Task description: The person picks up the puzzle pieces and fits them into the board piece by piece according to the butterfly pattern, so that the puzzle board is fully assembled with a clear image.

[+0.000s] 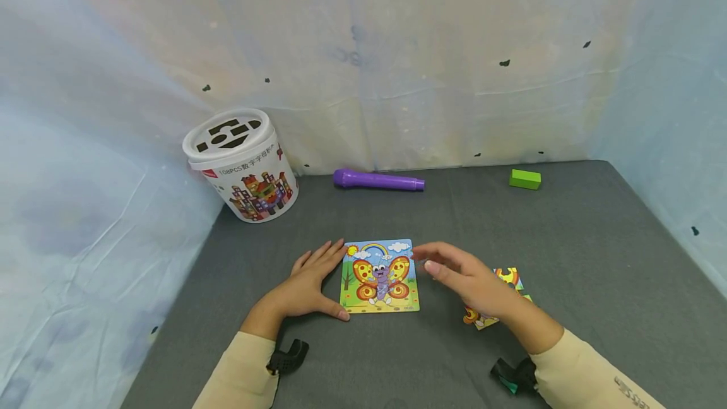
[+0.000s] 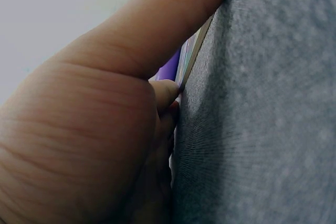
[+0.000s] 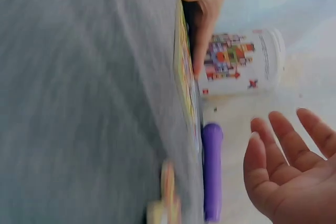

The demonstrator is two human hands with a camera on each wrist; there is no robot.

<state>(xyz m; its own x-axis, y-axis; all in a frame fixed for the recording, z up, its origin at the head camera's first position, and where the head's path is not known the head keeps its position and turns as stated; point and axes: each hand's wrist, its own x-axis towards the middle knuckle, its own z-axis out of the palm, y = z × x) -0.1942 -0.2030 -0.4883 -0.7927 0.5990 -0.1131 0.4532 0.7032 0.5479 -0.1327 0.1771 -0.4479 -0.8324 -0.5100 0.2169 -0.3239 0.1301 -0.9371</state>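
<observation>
A square butterfly puzzle board point(image 1: 380, 276) lies flat on the grey table, its picture facing up. My left hand point(image 1: 309, 283) rests flat on the cloth along the board's left side, fingers spread and straight, with the thumb near the lower left corner. In the left wrist view the board's thin edge point(image 2: 197, 51) shows past the thumb. My right hand point(image 1: 468, 276) hovers by the board's right edge, fingers loosely bent and nothing between them; the right wrist view shows its palm point(image 3: 299, 192) bare. Loose puzzle pieces point(image 1: 509, 277) lie under and beside the right forearm, partly hidden by it.
A white lidded bucket point(image 1: 244, 169) with a block picture stands at the back left. Along the back edge lies a purple microphone-shaped stick point(image 1: 377, 180). Farther right is a green block point(image 1: 525, 179). Pale curtains point(image 1: 397, 81) hang behind the table point(image 1: 596, 251).
</observation>
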